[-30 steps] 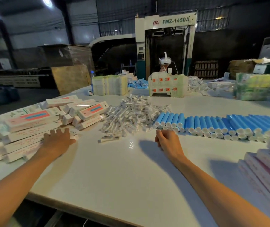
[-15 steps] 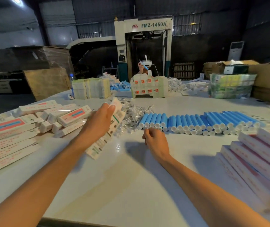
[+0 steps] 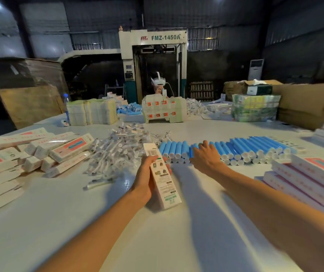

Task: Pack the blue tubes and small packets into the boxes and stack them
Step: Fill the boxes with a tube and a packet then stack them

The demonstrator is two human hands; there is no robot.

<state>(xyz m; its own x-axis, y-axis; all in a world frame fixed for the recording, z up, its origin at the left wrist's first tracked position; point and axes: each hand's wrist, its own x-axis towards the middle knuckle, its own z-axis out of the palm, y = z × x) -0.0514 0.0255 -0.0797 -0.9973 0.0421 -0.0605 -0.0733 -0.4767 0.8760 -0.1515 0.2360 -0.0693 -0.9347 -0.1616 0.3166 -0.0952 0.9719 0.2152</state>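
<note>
At the left of the white table (image 3: pixel 78 222), boxes (image 3: pixel 39 152) lie in a loose pile, mostly flat, their long axes running left to right or slanting. Next to them, a heap of small clear packets (image 3: pixel 122 150) points every way. The left hand (image 3: pixel 147 179) grips one box (image 3: pixel 162 177) by its long sides, just above the table in front of the packets. The printed face is up, the long axis runs away from the person, and the barcode end is farthest and leans slightly left. The blue tubes (image 3: pixel 235 150) lie side by side in a row across the table, each pointing away, white caps toward the person. The right hand (image 3: pixel 206 156) rests on the row's left part, fingers spread over the tubes. At the right edge, boxes are stacked (image 3: pixel 304 177) in slanting layers. Beyond the table stands a dim hall with a machine marked FMZ-1450A (image 3: pixel 153 61).
</note>
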